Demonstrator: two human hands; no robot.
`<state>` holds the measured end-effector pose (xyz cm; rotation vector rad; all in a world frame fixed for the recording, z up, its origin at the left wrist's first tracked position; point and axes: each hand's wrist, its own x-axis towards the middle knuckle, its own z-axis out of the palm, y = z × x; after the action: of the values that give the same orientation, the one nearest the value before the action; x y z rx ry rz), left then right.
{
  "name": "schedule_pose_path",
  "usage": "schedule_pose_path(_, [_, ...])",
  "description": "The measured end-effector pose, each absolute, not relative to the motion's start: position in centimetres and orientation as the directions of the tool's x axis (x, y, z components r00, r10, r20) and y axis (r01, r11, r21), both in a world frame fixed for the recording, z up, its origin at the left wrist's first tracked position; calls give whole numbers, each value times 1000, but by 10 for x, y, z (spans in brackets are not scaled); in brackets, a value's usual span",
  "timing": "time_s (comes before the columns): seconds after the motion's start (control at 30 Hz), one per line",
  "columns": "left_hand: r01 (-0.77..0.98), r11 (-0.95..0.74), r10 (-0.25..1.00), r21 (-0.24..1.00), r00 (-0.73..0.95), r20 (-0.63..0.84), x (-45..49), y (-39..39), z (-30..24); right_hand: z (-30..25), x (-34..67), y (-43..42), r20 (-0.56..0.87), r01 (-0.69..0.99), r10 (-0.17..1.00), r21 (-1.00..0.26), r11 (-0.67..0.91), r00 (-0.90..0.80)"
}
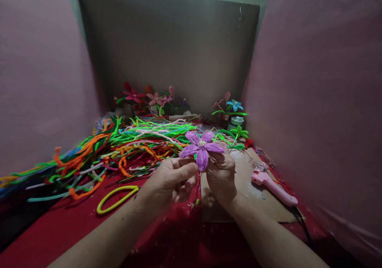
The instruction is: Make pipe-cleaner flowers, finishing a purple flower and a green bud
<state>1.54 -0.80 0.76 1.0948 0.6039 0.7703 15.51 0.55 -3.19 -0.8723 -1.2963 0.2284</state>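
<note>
- L hand (176, 176): fingers curled nr flower's (201, 150) lower petals; grip unclear, can't tell.
- R hand (222, 174): clamped on flower from behind.
- Flower: btwn hands, above worktop (167, 236).
- Glue gun (276, 187): R side, on cardboard (247, 200).

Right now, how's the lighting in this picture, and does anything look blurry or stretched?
Head view: dim, uneven light, the red cloth dark near the bottom; head view: the purple flower fairly sharp between left hand and right hand, the pink flowers by the back wall softer, duller; head view: forearms look stretched toward the bottom edge, perhaps from a wide lens.
</note>
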Motion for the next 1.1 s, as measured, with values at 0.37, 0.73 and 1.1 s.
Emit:
schedule_pose_path(0.37, [-318, 221, 887, 922, 458, -55, 35, -10, -3, -32, 153, 6, 777, 368, 577, -629, 685, 253])
schedule_pose_path(0.73, [-178, -117, 933, 977, 317, 169, 23, -5, 1, -17, 150, 7, 451, -200, 827, -824, 531, 337])
schedule_pose_path(1.1, [617, -744, 557, 257, 360, 748, 31, 6, -23, -20, 139, 4, 268, -492, 937, -799, 345, 223])
